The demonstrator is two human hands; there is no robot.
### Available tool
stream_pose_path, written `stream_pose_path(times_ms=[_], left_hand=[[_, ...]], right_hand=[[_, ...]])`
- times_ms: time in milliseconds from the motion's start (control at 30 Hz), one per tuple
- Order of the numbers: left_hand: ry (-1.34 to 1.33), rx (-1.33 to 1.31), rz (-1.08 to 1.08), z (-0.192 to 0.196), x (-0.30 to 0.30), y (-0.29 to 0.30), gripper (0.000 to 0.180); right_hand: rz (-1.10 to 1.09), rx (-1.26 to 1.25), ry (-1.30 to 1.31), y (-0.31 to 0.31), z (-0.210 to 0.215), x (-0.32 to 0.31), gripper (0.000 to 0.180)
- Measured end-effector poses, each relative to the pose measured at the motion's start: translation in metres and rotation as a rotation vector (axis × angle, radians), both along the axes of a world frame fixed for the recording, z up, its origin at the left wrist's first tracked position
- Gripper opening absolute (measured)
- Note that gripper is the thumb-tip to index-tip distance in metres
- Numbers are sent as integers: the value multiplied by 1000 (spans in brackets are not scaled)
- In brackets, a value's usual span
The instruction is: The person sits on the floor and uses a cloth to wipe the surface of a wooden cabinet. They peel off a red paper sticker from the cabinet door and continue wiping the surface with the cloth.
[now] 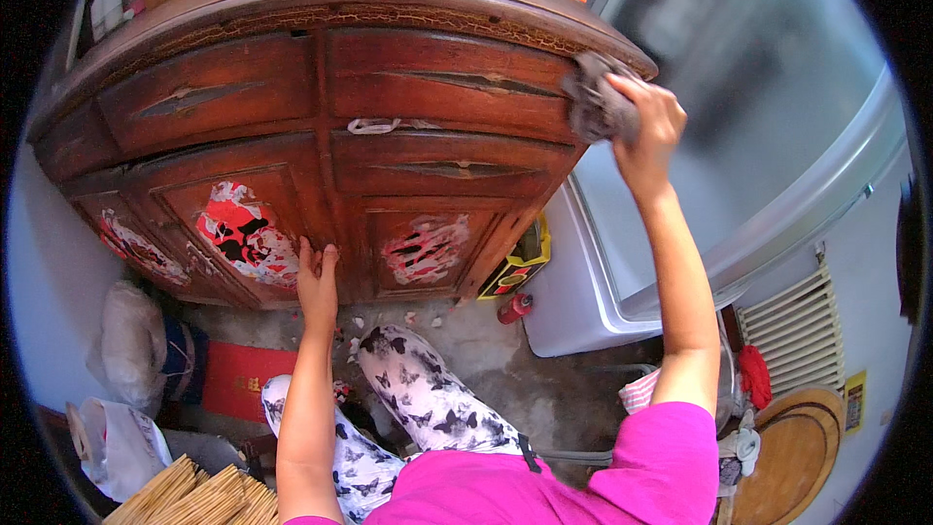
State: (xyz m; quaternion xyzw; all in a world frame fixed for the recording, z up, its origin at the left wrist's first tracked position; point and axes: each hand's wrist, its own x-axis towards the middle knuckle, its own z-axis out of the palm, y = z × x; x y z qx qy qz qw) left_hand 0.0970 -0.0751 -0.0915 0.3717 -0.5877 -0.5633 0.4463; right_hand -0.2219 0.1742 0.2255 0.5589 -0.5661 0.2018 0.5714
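On my remote feed, the right hand (648, 124) had its fingers closed around a bunched grey cloth (595, 105) at the upper right corner of the wooden cabinet (326, 170). The cloth lay on that hand's left, over the end of the drawer front (437, 78), taller than wide; blur hid from me whether it touched. The left hand (319, 282), fingers slightly parted, rested well below, beside torn red-and-white paper (251, 238).

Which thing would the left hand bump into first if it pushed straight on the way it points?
The left hand would likely meet the wooden sideboard first; its fingertips seem to be touching it, though exact contact is unclear.
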Motion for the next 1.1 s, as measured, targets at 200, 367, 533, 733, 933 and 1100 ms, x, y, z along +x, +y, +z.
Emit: stream_pose_path(times_ms=[200, 367, 533, 733, 933, 1100], left_hand=[[19, 55, 7, -11, -6, -9, 87], [-52, -5, 8, 0, 0, 3, 82], [-46, -64, 35, 0, 1, 5, 76], [-91, -68, 46, 6, 15, 1, 75], [-46, -68, 21, -2, -1, -1, 76], [-121, -60, 46, 7, 2, 0, 82]], right_hand=[[40, -197, -241, -2, -29, 3, 50], [283, -8, 62, -126, -16, 99, 47], [277, -69, 284, -211, 2, 148, 16], [167, 65, 43, -121, 6, 90, 52], [-75, -144, -108, -8, -14, -2, 57], [-181, -247, -201, 22, -16, -16, 51]])
